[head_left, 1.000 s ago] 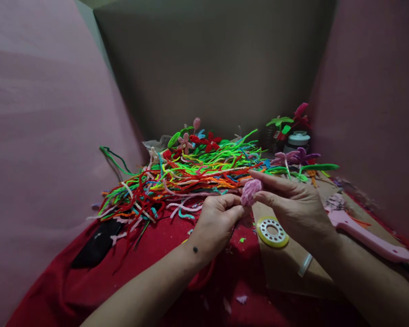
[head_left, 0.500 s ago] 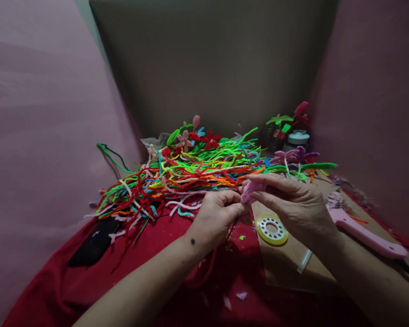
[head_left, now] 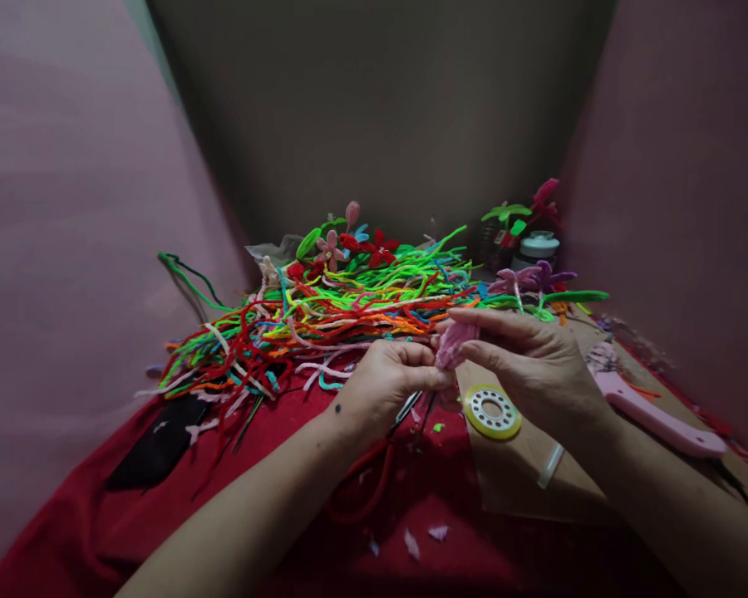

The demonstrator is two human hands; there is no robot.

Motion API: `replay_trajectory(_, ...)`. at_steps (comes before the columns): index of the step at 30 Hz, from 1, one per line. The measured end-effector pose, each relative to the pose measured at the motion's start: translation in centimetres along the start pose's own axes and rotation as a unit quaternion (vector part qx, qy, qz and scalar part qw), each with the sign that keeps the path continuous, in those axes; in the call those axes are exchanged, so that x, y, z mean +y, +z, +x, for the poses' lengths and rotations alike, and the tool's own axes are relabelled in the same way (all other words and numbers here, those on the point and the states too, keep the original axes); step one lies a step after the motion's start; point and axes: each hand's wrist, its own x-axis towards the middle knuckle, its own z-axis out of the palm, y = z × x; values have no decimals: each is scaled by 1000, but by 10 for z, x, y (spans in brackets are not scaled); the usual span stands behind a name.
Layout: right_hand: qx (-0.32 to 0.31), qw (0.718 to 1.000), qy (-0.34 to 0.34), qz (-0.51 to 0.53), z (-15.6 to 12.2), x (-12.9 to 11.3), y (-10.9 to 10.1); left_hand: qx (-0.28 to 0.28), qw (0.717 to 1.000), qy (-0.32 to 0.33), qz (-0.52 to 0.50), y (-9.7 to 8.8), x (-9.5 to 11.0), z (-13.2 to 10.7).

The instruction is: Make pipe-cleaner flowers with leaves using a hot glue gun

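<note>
Pinching fuzzy pink bud-shaped piece in left hand and right hand near frame centre; slightly re-angled, likely still being shaped.

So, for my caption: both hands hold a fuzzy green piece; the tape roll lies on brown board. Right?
No: the head view shows the left hand and right hand holding a pink piece, not green. The tape roll lies on brown board.
</note>
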Motion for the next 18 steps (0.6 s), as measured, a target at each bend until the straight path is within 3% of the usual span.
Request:
replay_trajectory(3, -25, 1000, -6, -9, -1, -4, -10, -1, 1000, 3, 1, -5, -1, -1)
replay_trajectory(5, -71, 992, -11, -105, -5, -6, -22, 4, 1000, 8, 2, -10, -3, 0)
replay_trajectory(6, -124, 971, -8, -202, -9, -6, -28, 7, 1000, 6, -6, -12, -5, 0)
replay_trajectory(8, -211, 899, -28, -382, -18, -3, -39, 17, 999, -10, -37, -17, -8, 3)
replay_trajectory(10, -240, 845, -49, -475, -28, 5, -45, 32, 996, -32, -72, -21, -12, 5)
replay_trajectory(12, -255, 811, -45, -524, -35, 15, -48, 41, 994, -40, -94, -23, -14, 8)
replay_trajectory(15, -242, 807, -53, -536, -38, 24, -50, 42, 992, -40, -111, -25, -15, 9)
replay_trajectory(18, -188, 846, -44, -496, -35, 18, -54, 50, 989, -58, -130, -26, -15, 9)
